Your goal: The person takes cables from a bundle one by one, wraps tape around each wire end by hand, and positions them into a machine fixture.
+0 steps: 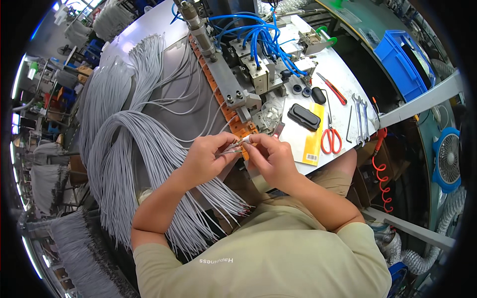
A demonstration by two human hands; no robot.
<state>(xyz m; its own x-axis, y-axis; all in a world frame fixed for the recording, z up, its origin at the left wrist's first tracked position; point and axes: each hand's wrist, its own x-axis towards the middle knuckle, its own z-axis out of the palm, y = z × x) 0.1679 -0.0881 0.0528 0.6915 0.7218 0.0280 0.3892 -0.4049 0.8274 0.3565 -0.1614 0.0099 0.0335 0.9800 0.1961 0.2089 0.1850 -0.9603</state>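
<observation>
Both hands meet just in front of the orange terminal strip at the near edge of the pale worktop. The left hand pinches a thin grey insulated wire between thumb and forefinger, fingers closed tight; the right hand grips its tip the same way. Holding the wire end steady and straight would suit this step. Big bundles of grey wire lie to the left, red-handled scissors to the right.

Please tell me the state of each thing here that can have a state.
Left hand: pinching a grey wire.
Right hand: pinching the same wire's end.
Scissors: closed, lying flat.
Wire bundle: draped over the table.
Fan: cannot tell if running.
</observation>
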